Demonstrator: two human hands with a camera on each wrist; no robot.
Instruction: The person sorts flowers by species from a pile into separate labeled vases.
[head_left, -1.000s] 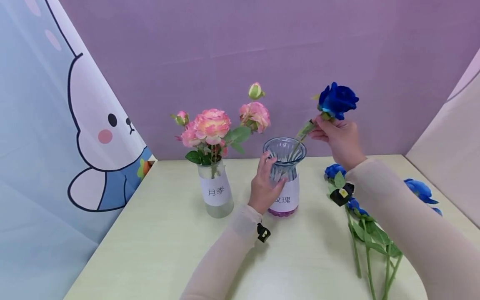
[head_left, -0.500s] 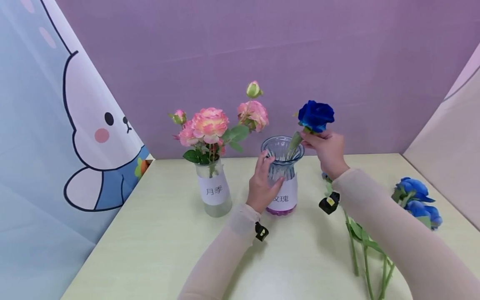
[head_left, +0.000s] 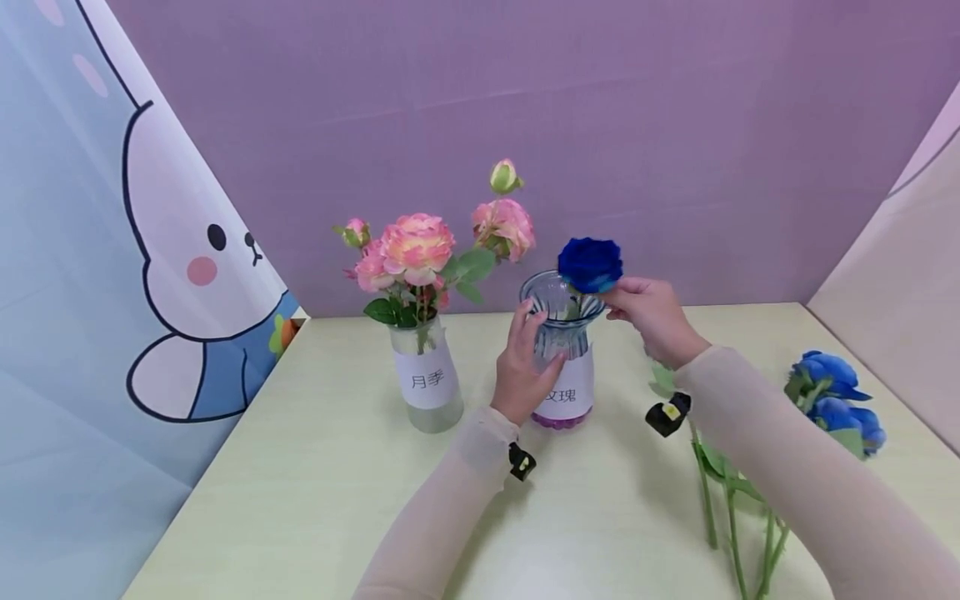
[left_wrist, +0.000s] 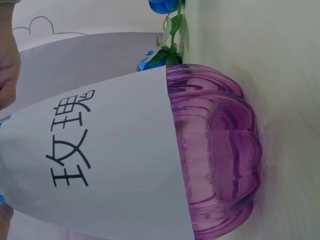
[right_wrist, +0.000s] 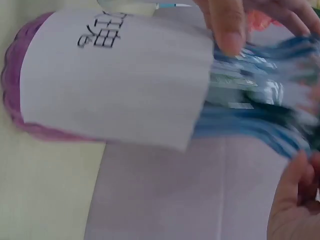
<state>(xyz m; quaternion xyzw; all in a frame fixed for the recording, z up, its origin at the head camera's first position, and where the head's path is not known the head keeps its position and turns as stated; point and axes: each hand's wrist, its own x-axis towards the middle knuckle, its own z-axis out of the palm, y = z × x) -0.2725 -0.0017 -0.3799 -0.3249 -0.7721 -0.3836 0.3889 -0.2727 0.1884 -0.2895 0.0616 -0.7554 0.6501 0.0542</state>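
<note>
A glass vase (head_left: 564,339) with a blue flared neck, a purple base (left_wrist: 220,150) and a white paper label stands upright on the table. My left hand (head_left: 522,367) grips its neck from the left, thumb in front and fingers along the rim. A blue rose (head_left: 590,265) has its stem down in the vase and its bloom just over the rim. My right hand (head_left: 652,315) pinches the rose right under the bloom, fingertips beside the rim. In the right wrist view the right hand (right_wrist: 295,205) is at the vase mouth, and the stem shows dark through the glass.
Left of the vase, a frosted labelled vase (head_left: 426,375) holds pink flowers (head_left: 417,250). More blue roses (head_left: 828,379) lie on the table at the right, their stems pointing toward the front edge, partly behind the right sleeve (head_left: 795,450). A purple cloth (head_left: 450,100) hangs behind the table.
The right hand has moved left and down with the blue rose, lowering the stem into the vase until the bloom is near the rim. The left hand has kept its grip on the neck.
</note>
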